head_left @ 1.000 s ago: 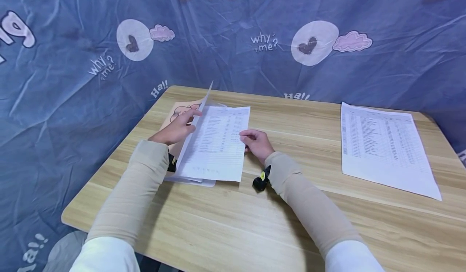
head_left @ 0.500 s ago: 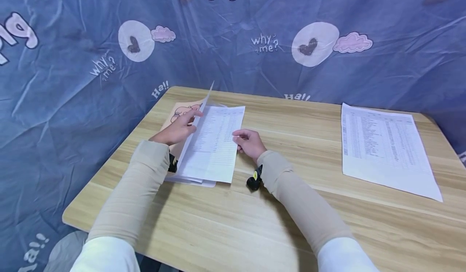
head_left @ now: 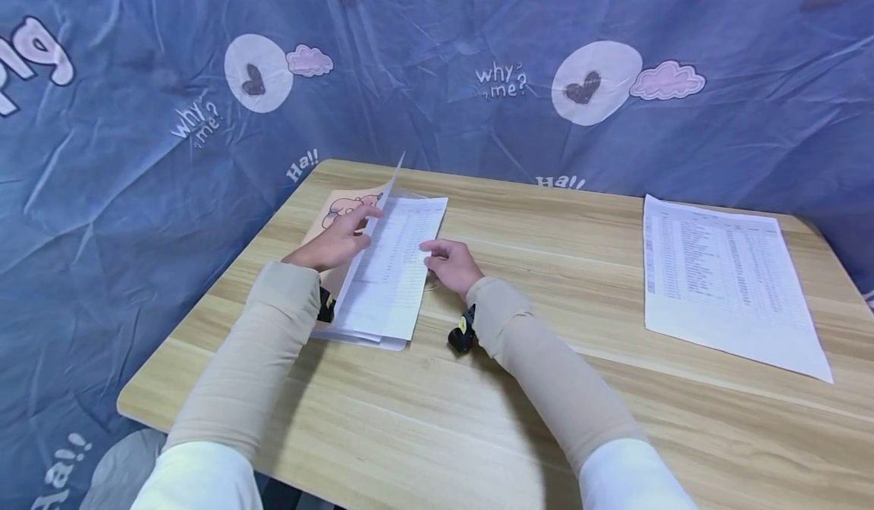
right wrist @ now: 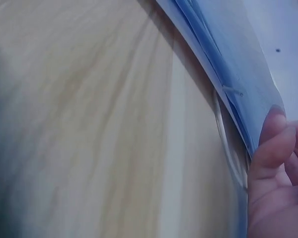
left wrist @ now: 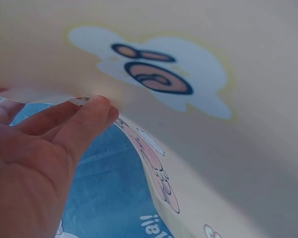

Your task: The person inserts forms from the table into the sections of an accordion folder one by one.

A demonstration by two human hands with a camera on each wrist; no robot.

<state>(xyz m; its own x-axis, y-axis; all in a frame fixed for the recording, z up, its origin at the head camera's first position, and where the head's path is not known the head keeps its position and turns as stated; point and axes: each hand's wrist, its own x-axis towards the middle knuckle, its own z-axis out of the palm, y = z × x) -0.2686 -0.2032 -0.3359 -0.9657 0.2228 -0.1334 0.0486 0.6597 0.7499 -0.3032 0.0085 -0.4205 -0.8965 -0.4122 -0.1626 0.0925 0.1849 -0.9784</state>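
Observation:
A file folder (head_left: 391,344) lies on the left of the table with its peach cartoon cover (head_left: 341,205) raised. My left hand (head_left: 336,243) pinches the edge of that cover between thumb and fingers; its printed outer side (left wrist: 268,89) fills much of the left wrist view. A printed sheet (head_left: 392,271) with table rows lies inside the open folder. Thumb and fingers of my right hand (head_left: 454,264) pinch the sheet's right edge. In the right wrist view, the bluish folder edge (right wrist: 208,47) and a thin white cord (right wrist: 222,129) show beside the right hand (right wrist: 275,186).
Another printed sheet (head_left: 727,282) lies flat at the right of the wooden table (head_left: 539,244). A blue cartoon-print cloth (head_left: 423,100) hangs behind the table's back edge. Black wrist cameras (head_left: 462,334) hang close over the tabletop.
My right hand has moved left with the printed sheet, so the sheet's right edge now sits nearly in line with the folder's. The left hand still holds the cover up in place.

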